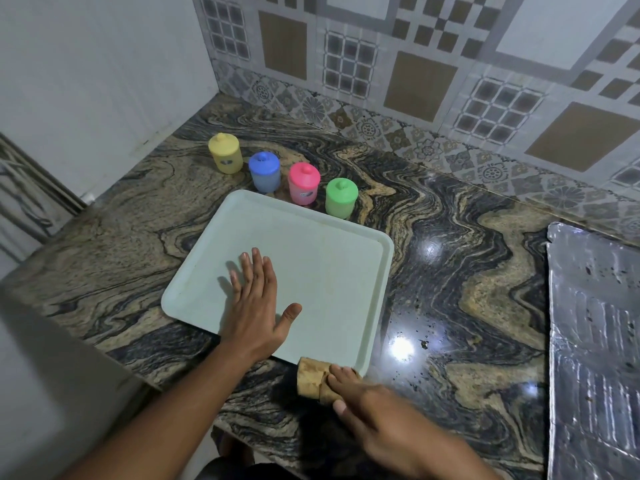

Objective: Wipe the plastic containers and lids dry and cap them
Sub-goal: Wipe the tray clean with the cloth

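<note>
Four small plastic containers stand in a row behind the tray, each with its lid on: yellow [225, 154], blue [265, 172], pink [303, 183] and green [341, 198]. A pale rectangular tray [329, 258] lies on the granite counter. My left hand [254, 306] lies flat on the tray's near left part, fingers straight and spread. A folded brown cloth [311, 377] sits at the tray's near edge. My right hand [377, 407] rests on the cloth with straight fingers on top of it.
The patterned granite counter [467, 271] runs to tiled walls at the back. A steel draining board [595, 341] lies at the right. The counter's front edge drops off at the lower left.
</note>
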